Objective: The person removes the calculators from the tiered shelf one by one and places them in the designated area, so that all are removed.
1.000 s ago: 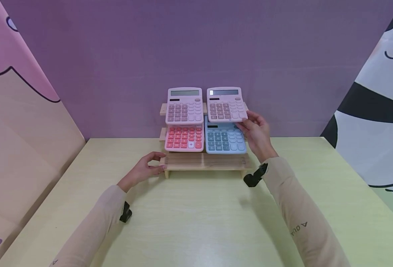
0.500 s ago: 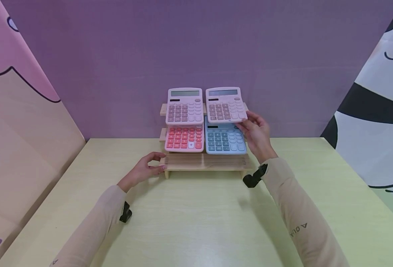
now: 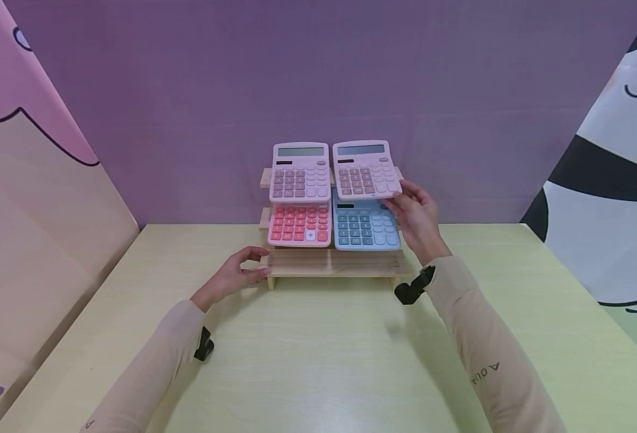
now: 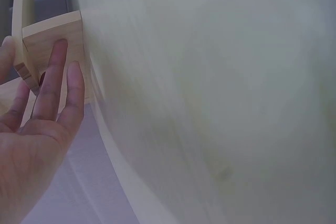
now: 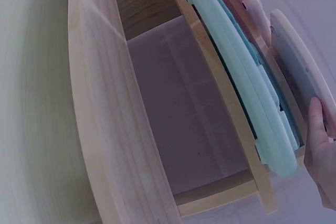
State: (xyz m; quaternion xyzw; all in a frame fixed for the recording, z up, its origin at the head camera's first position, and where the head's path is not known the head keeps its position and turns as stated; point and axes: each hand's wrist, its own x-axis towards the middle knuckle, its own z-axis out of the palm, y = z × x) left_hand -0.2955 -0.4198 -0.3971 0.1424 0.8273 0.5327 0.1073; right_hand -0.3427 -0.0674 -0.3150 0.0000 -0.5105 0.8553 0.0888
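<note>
Pale pink, rectangular plastic calculator with a grey display (image 3: 367, 171) is pinched at its lower right corner by a person's right hand (image 3: 417, 221), above and ahead of the left. Nearest the body, a pale wood-grain tabletop (image 3: 318, 349) spreads between two beige sleeves (image 3: 491, 349). Past it, the left hand (image 3: 228, 279) grips the end of a light wooden three-tier stand (image 3: 329, 264), thumb and fingers on either side of the lowest plank, well apart from the right hand. Beyond that plank, a light blue plastic calculator (image 3: 367, 231) leans just left of the right hand; beside it, between the hands, leans a pink-framed plastic calculator with coral-red keys (image 3: 299, 228). Farther off is the held calculator, directly ahead and slightly left of the right hand, much the nearer of the two. Its long axis runs up and away, the top canted slightly left toward a second pale pink calculator (image 3: 299, 174) just beside it. Whether the held one bears on the stand cannot be told. A purple wall (image 3: 318, 72) rises behind.
</note>
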